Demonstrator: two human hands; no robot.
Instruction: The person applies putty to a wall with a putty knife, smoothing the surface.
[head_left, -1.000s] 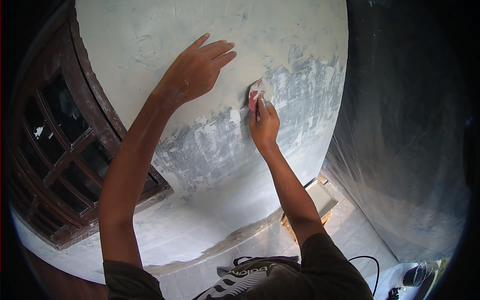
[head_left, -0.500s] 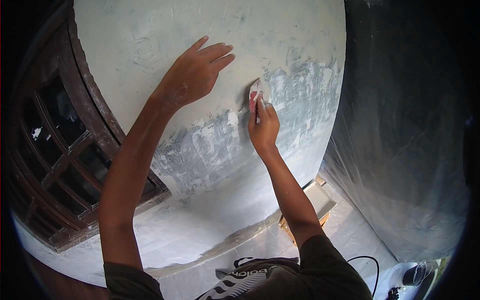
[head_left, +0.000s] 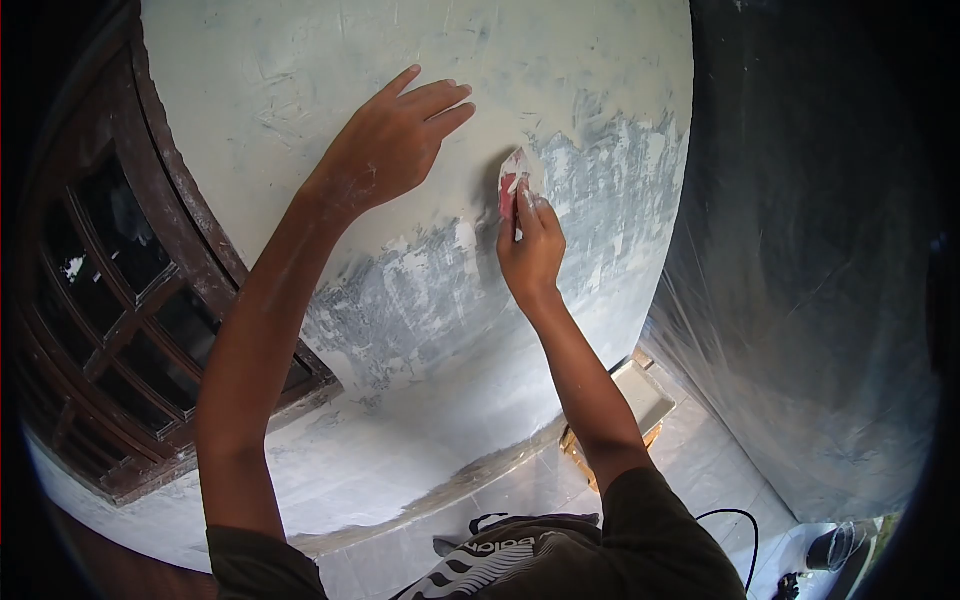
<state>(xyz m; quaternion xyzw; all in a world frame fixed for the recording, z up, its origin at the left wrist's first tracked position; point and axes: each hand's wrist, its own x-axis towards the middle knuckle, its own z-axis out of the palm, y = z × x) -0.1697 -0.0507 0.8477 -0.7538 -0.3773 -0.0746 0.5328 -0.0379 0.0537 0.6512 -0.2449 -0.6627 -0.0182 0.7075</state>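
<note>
My right hand (head_left: 532,248) grips a putty knife (head_left: 510,185) with red on it and white putty smeared over its face. The tool's tip points up the wall (head_left: 330,45), at the border between the cream upper coat and a patchy grey-and-white band. Higher and to the left, my left hand (head_left: 385,145) lies against the wall with its fingers stretched out and holds nothing. Dried white smudges mark its wrist.
A dark wooden window frame (head_left: 165,425) with glass panes stands at the left. Clear plastic sheeting (head_left: 800,300) hangs on the right. Below my right arm a pale tray (head_left: 640,395) rests on a wooden stool (head_left: 575,460). A black cable (head_left: 752,540) and a dark bucket (head_left: 825,552) are at lower right.
My right hand and the putty knife have moved slightly up the wall. My left hand has shifted a little up and to the right, its fingers still stretched out.
</note>
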